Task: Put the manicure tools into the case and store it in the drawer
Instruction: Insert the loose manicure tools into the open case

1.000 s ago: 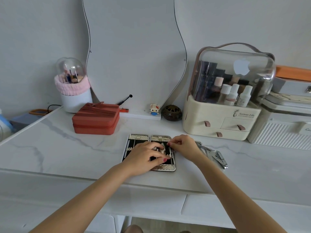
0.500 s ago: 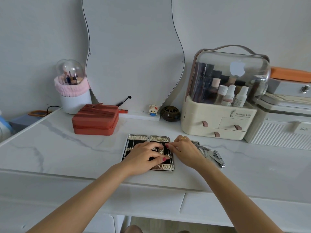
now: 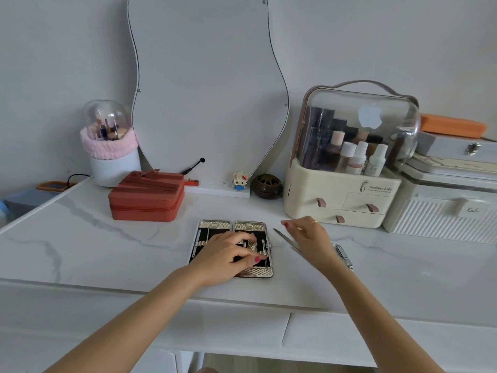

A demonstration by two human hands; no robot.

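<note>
The left hand (image 3: 228, 253) lies flat on the open manicure case (image 3: 231, 249) in the middle of the frame, with the fingers stretched to the right over the dark lining; the fingertips press on the right half of the case, and they hold nothing. The right hand (image 3: 306, 236) is just to the right of the case, above the marble table (image 3: 107, 251). Its fingers are bent a little and spread, and a thin metal file (image 3: 285, 237) comes out from under them, pointing to the upper left. If the fingers pinch the file or only touch it, I cannot tell. A nail clipper (image 3: 343, 255) lies on the table at the right side of this hand.

The case is open like a book, both halves flat on the table. Some thin silver tools sit in loops in the left half and along the right edge.

In the right part of the frame a cream organizer (image 3: 341, 200) with a clear dome lid holds bottles and dark tubes, and it has small drawers below. In the left part a closed red zip box (image 3: 146, 196) stands, and behind it a white cup (image 3: 113, 162) with brushes under a clear dome
</note>
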